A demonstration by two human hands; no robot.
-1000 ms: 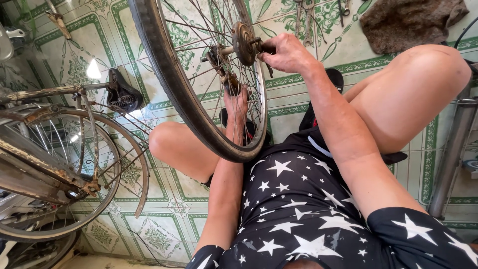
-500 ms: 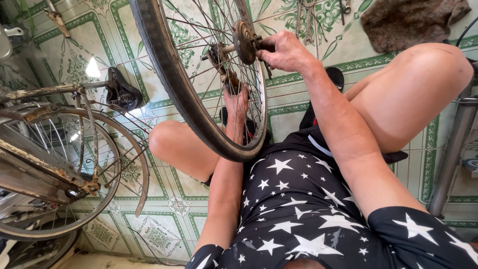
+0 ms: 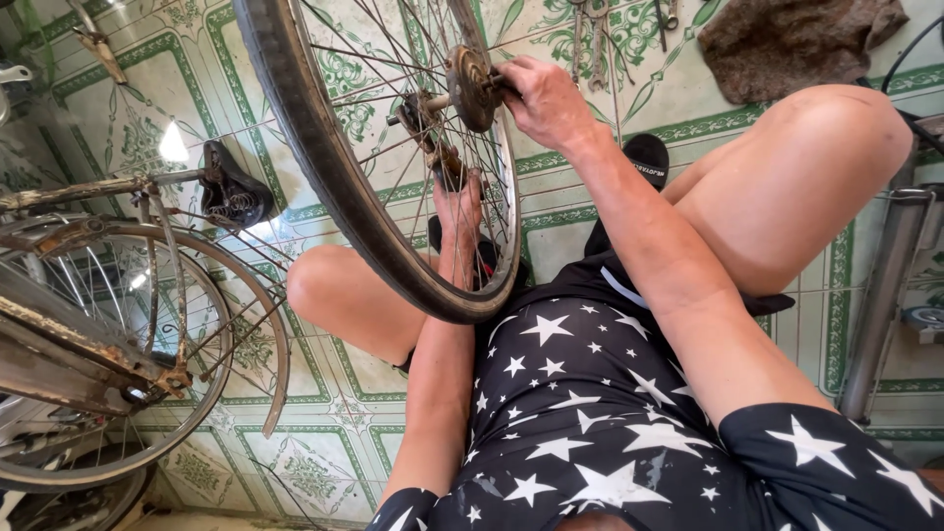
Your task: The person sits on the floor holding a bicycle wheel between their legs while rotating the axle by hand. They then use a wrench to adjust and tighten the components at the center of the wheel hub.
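- a bicycle wheel (image 3: 324,187) stands upright between the person's knees, its black tyre curving down to rest against the dark star-printed shorts (image 3: 590,413).
- at the middle of the wheel sits the hub (image 3: 433,128), with a round rusty metal disc (image 3: 470,87) on the near end of its axle.
- the right hand (image 3: 546,98) is closed around the axle end just beside that disc, fingers curled on it.
- the left hand (image 3: 457,211) reaches up behind the spokes, fingers stretched out towards the far end of the hub; through the spokes i cannot tell whether it grips anything.
- thin spokes (image 3: 393,59) fan out from the hub to the rim and cross in front of the left hand.
- both bare knees are bent up, one on each side of the wheel, and a black shoe (image 3: 647,157) shows past the right forearm.
- the floor is green and white patterned tiles (image 3: 167,108).
- to the left stands an old rusty bicycle (image 3: 108,324) with its own wheel, mudguard and a black saddle (image 3: 231,192), well apart from the held wheel.
- at the top right lies a brown rag (image 3: 787,39), with some metal tools (image 3: 590,29) just beside it on the tiles.
- a grey metal post (image 3: 880,295) stands at the right edge.
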